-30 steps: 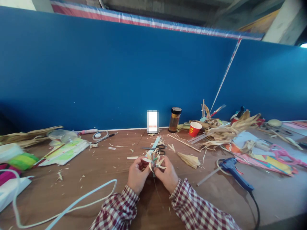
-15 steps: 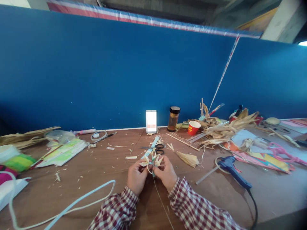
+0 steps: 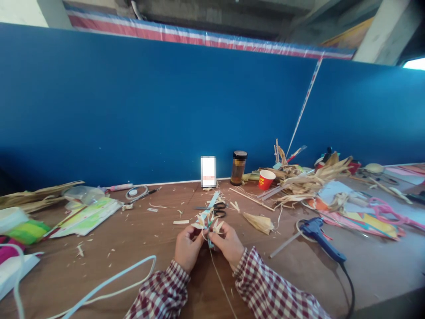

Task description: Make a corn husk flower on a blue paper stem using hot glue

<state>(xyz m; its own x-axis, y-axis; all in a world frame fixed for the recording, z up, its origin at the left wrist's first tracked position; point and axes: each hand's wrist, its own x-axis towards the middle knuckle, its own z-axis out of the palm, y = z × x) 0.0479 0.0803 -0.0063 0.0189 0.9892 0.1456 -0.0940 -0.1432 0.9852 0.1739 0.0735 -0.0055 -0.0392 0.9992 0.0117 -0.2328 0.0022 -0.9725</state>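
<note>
The fingertips of both hands, left hand [image 3: 187, 246] and right hand [image 3: 228, 243], hide the middle of the small husk flower [image 3: 209, 223], so the grip there cannot be made out. The white card [image 3: 208, 171] is blurred. The white cord [image 3: 109, 282] runs off the bottom edge.

The red paper cup [image 3: 266, 179] bears yellow lettering, too blurred to read. No other text is legible.
</note>
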